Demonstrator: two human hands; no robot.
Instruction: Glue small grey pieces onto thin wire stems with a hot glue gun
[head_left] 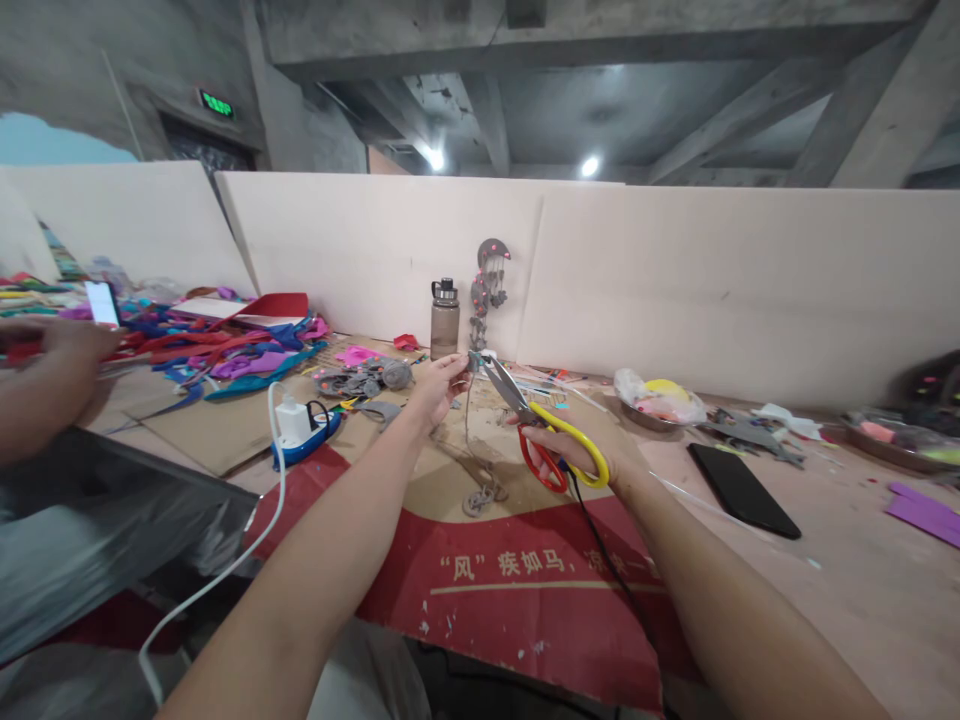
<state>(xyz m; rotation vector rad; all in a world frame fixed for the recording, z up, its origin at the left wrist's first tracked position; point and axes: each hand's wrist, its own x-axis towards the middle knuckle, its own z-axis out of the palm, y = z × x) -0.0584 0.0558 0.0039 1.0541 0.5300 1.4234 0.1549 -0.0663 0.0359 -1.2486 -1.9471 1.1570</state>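
In my left hand [441, 388], thumb and fingers pinch a small grey piece [475, 362], too small to name surely. A grey cord [469, 415] hangs from it toward a little coiled heap [484, 495] on the cardboard. My right hand [547, 450] grips scissors [566, 443] with one yellow and one red handle loop. Their blades point up and left, with the tips close beside the grey piece. Whether the tips touch it I cannot tell. Behind my hands, a grey moon-shaped hanging ornament [493, 262] with pink dots rests against the white panel.
A bottle [445, 325] stands behind my left hand. Left are a power strip [306, 440] with a white charger, coloured felt strips [247, 355] and a co-worker's hand [75, 345] by a lit phone. At right lie a bowl [656, 418] and a black phone [742, 490].
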